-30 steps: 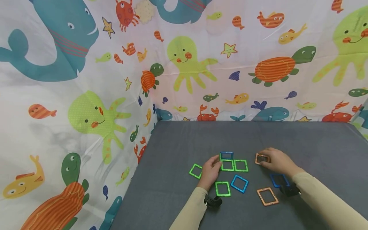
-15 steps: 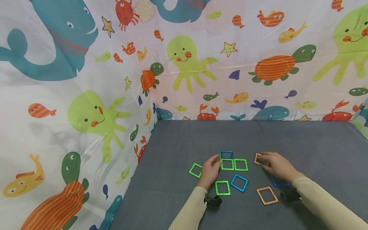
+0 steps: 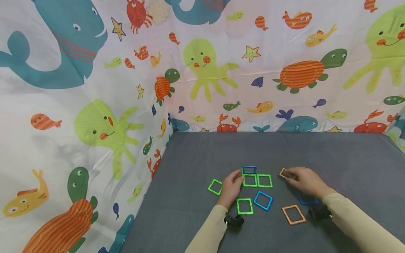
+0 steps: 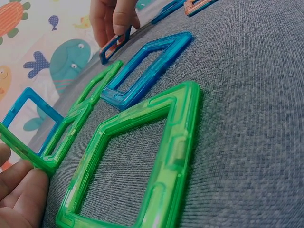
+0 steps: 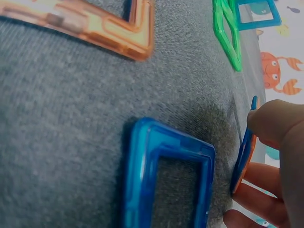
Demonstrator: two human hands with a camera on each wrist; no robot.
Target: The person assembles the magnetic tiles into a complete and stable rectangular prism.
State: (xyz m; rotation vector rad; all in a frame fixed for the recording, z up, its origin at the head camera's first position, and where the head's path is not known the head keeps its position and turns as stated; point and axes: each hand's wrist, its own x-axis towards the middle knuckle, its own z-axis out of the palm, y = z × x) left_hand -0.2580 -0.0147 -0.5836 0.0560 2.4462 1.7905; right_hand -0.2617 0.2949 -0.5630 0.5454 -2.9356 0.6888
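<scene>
My left hand (image 3: pixel 232 188) rests its fingertips against the outside of an upright green magnetic tile (image 4: pixel 23 153). That tile stands at the left edge of two flat green magnetic tiles (image 3: pixel 264 181) lying side by side, and a blue magnetic tile (image 3: pixel 249 169) stands upright behind them. Off to the right, my right hand (image 3: pixel 305 181) pinches an orange magnetic tile (image 3: pixel 282 173) between thumb and fingers, tilted. In the right wrist view, a blue layer (image 5: pixel 246 142) shows against its orange edge. My right palm and fingers hide part of it.
Loose on the grey cloth (image 3: pixel 196 214) lie a green tile (image 3: pixel 215 187) left of my left hand, another green tile (image 3: pixel 245 206), a blue tile (image 3: pixel 263 200) and an orange tile (image 3: pixel 294 214). A further blue tile (image 3: pixel 307 199) lies partly under my right wrist. A patterned curtain (image 3: pixel 202 116) borders the cloth.
My right hand has turned the orange tile so that less of its face shows and has shifted slightly toward me. The left hand and the joined tiles stay put.
</scene>
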